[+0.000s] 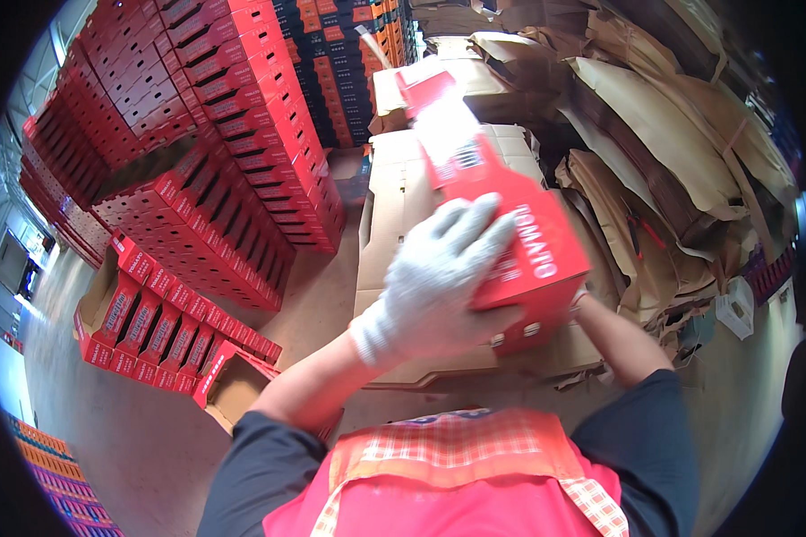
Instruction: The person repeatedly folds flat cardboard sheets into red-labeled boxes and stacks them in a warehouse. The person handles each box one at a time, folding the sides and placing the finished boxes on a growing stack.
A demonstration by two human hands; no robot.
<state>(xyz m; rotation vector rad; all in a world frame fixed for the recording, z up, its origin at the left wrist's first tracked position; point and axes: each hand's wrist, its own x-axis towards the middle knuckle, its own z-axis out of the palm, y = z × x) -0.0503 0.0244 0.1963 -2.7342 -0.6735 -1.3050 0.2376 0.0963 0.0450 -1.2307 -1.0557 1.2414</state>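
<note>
Left grip, in the head view, holds the red carton over flat cardboard — gloved fingers across its top, thumb against its side, likely to steady it. Right grip is mostly hidden behind the carton — its hold cannot be told.

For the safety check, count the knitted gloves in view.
1 plainly visible: the light-grey knitted glove on the left hand, against the red cardboard carton. The right forearm reaches behind that carton, so a second glove may be hidden there.
</note>
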